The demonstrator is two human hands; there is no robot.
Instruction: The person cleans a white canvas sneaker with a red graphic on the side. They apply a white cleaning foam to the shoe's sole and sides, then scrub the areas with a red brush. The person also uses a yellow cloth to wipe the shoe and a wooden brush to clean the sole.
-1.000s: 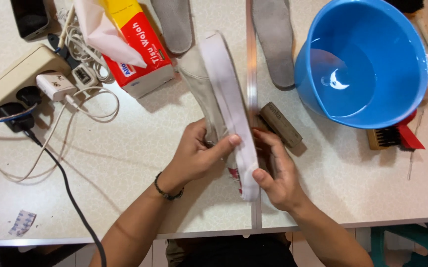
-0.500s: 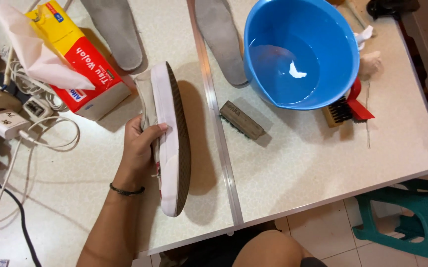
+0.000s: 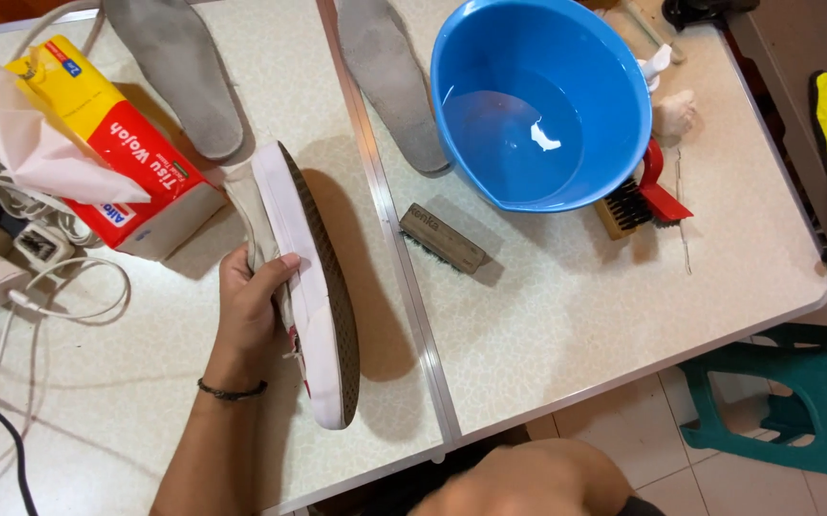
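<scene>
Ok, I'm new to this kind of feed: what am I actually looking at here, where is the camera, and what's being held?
There is no machine: this is a person working bare-handed, filmed by one camera worn on their head, looking down at a pale speckled table. The left hand, with a dark bracelet at the wrist, holds a white canvas shoe tipped on its side, brown patterned sole facing right. The right hand is not in view. On the table lie two grey insoles, a red and yellow tissue box, a small brown wooden brush block, a blue plastic basin of water, and a red-handled scrub brush. Chargers and cables sit at the left edge; a green plastic stool stands on the floor.
</scene>
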